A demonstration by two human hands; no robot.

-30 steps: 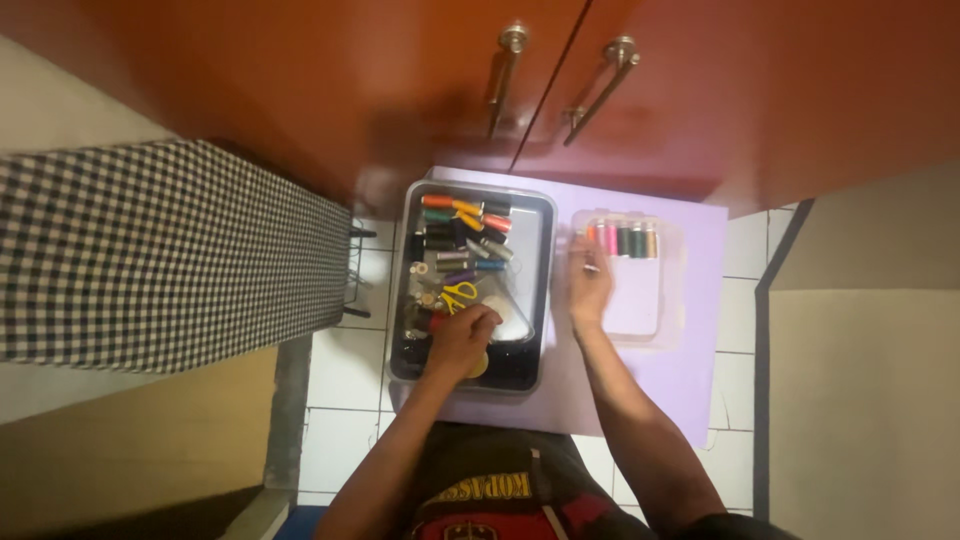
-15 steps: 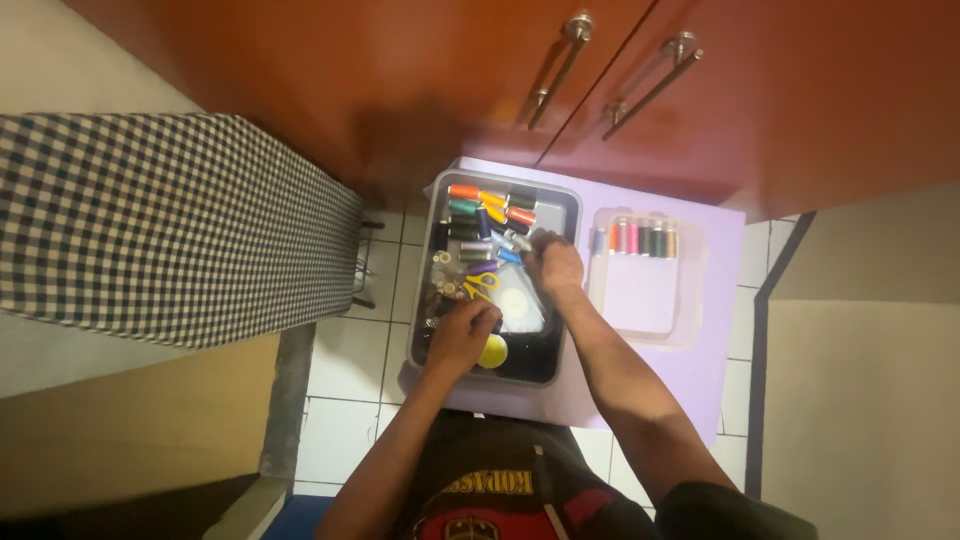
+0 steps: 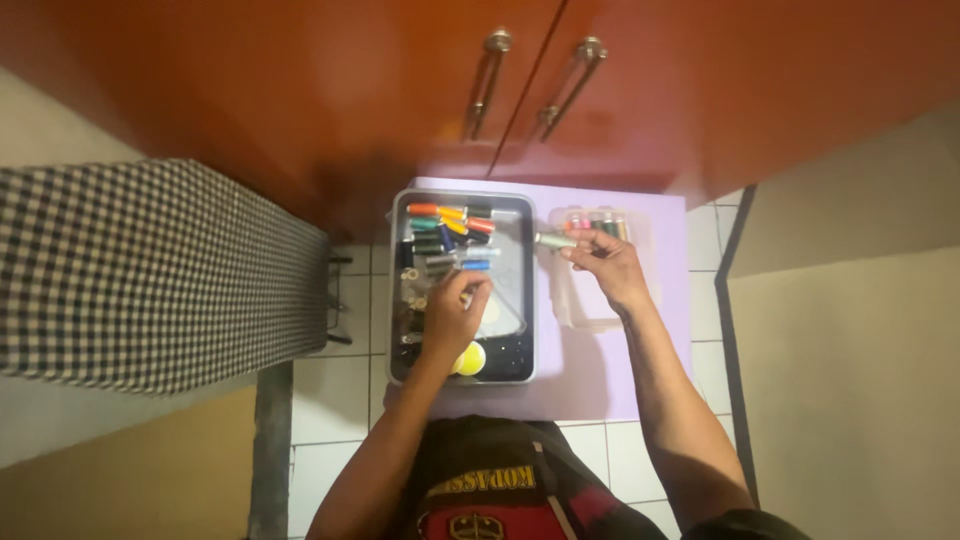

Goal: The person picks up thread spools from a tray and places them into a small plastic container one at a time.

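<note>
**A:** Where are my hands relative to the grey tray [image 3: 518, 370]?

**B:** My left hand [image 3: 452, 312] is inside the grey tray, fingers curled over the thread spools [image 3: 445, 232] near its middle; I cannot tell whether it grips one. A yellow round thing [image 3: 470, 359] lies just below that hand.

**A:** And the right?

**B:** My right hand [image 3: 608, 264] is just right of the grey tray, pinching a pale green spool [image 3: 553, 241] over the clear plastic box [image 3: 580, 310], which sits beside the tray on the lilac tabletop [image 3: 600, 385].
</note>
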